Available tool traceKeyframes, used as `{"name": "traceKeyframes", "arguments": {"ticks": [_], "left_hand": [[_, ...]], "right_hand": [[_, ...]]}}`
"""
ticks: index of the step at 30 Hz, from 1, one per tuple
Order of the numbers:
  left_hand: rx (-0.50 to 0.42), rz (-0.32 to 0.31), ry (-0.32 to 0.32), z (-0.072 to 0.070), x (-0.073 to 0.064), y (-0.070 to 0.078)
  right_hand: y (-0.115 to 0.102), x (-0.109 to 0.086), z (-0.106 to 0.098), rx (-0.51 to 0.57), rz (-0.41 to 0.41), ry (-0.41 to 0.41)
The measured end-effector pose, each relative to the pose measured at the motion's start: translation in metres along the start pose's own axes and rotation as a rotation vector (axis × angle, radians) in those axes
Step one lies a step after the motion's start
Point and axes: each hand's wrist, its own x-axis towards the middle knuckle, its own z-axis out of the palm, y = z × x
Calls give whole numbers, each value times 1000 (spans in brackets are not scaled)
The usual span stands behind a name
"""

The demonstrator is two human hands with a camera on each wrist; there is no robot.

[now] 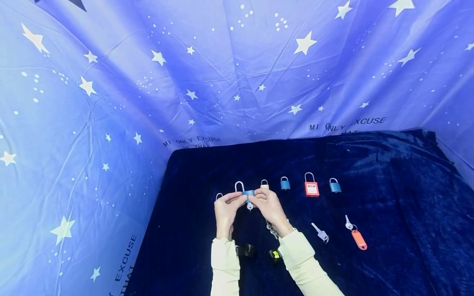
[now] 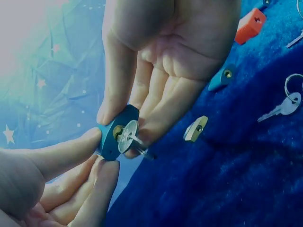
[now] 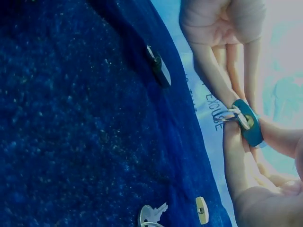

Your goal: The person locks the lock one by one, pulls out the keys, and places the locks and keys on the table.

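Observation:
Both hands hold a small blue padlock (image 1: 248, 195) up in front of the body, one from each side. A silver key (image 2: 127, 137) on a ring sits in the keyway on its underside. The shackle (image 1: 239, 186) stands up, swung out to the left of the body. My left hand (image 1: 225, 207) pinches the left end between thumb and fingers. On the right end, my right hand (image 1: 267, 204) pinches likewise. Behind the right fingers, a yellow padlock (image 1: 264, 183) is partly covered. Another padlock's shackle (image 1: 219, 196) shows past the left hand.
Further right in the row lie a blue padlock (image 1: 284, 183), a red padlock (image 1: 312, 189) and another blue padlock (image 1: 335, 186). Nearer are a loose key (image 1: 320, 233), a key with an orange tag (image 1: 358, 239) and keys (image 1: 272, 230) by the right wrist. Dark blue cloth (image 1: 185, 230) lies underneath.

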Motion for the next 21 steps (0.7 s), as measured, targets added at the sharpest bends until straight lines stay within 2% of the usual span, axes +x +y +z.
{"name": "traceKeyframes", "arguments": {"ticks": [5,14,21], "left_hand": [[14,-6,-9,0,-3,0],[79,27,10,-1,-3,1],[84,73,55,1,-3,4]], "right_hand": [[-1,-1,-2,8,9,11],[-1,-3,-4,-19,10,14],[0,-4,-6,-7,-1,17]]}}
